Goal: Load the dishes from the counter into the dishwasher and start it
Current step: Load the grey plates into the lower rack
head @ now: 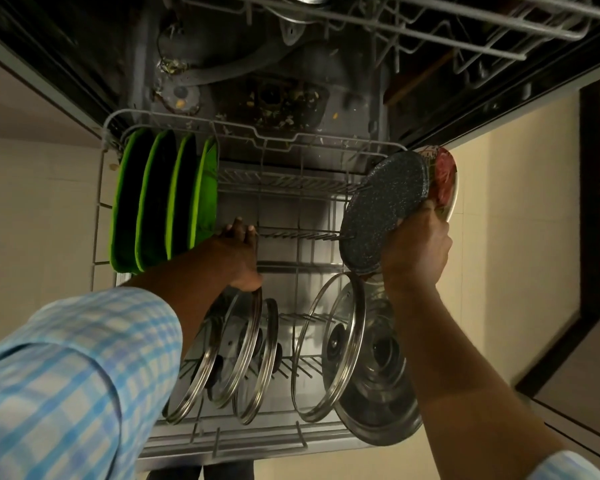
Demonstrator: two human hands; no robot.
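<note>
The lower dishwasher rack is pulled out below me. Several green plates stand upright at its back left. Several glass lids with steel rims stand in the front rows, and a steel lid leans at the front right. My right hand grips a dark speckled plate together with a floral plate behind it, held tilted over the rack's right side. My left hand reaches into the middle of the rack, fingers on a row of tines.
The upper rack is slid out overhead at the top right. The tub floor shows food scraps around the drain. Beige floor tiles lie on both sides, with dark cabinet trim at the right.
</note>
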